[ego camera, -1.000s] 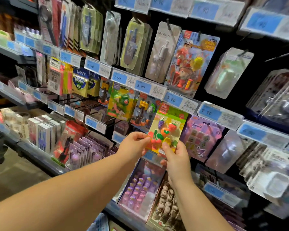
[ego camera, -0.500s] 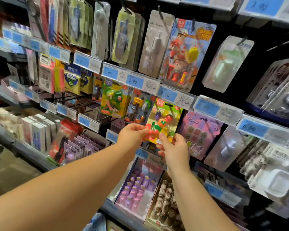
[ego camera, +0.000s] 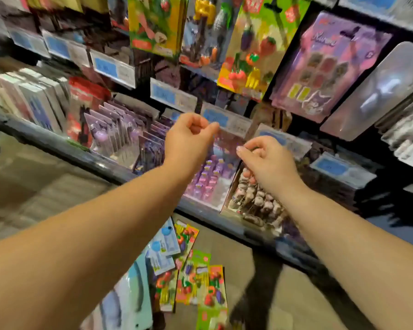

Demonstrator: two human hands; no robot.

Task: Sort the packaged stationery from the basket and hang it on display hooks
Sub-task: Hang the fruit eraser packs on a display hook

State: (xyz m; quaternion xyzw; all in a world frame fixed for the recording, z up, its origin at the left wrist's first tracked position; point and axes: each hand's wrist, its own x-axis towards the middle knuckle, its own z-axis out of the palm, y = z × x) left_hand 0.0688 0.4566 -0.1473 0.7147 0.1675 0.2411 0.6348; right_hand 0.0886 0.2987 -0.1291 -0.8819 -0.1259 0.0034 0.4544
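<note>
Both hands were caught mid-frame, free of any pkg. Left hand [ego camera: 191,136]: fingers loosely curled, thumb close to forefinger, nothing pinched. Right hand [ego camera: 266,160]: same story, fingers loosely bent, nothing held. Neither was seen touching the display; a price tag [ego camera: 224,120] was seen just behind the left fingertips.

The fruit pack [ego camera: 247,51] was found upper ctr of the frame, hung in its row, w/ a purple pack [ego camera: 327,65] just to its right. Its top was cut by the frame edge, so the hook could barely be made out. Long axis ran top-to-bottom but leaned: top end toward upper right, bottom end toward lower left. Printed face was turned out to the camera.

Step judged: one pack hung, hands between items. More stock was spotted bottom ctr: a pile of packs [ego camera: 198,277], laid flat, face up, long axes approx. up-down in the frame, fanned a bit. Whether a basket was under them couldn't be told; blur was heavy.

Next move, as judged: a reach down would be needed, one pack picked by its edge, matched to its row, hang-hole end brought up and lined w/ a hook.
</note>
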